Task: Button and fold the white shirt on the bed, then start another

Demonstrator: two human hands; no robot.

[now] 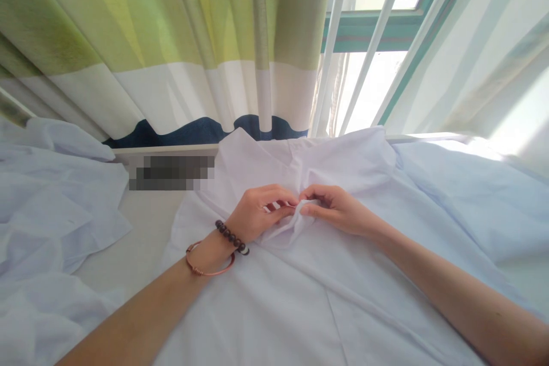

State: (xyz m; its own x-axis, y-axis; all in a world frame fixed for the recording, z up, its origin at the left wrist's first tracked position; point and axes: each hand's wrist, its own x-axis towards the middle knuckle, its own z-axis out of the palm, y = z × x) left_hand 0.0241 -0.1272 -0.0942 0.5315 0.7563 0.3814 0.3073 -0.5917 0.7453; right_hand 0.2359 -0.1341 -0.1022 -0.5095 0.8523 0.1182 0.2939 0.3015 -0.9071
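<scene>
A white shirt [300, 297] lies spread flat in front of me, its collar end toward the window. My left hand [257, 214] pinches a fold of the shirt's cloth near the collar; its wrist carries a dark bead bracelet and a copper bangle. My right hand [334, 206] meets it fingertip to fingertip, its fingers also closed on the same bunched cloth. What lies inside the pinch, besides cloth, is hidden.
More pale cloth [51, 194] lies crumpled at the left. A green, white and navy curtain [180, 46] hangs behind, with a sheer curtain [472, 51] and a bright window [373, 23] at the right. A blurred patch sits on the surface's far edge [171, 172].
</scene>
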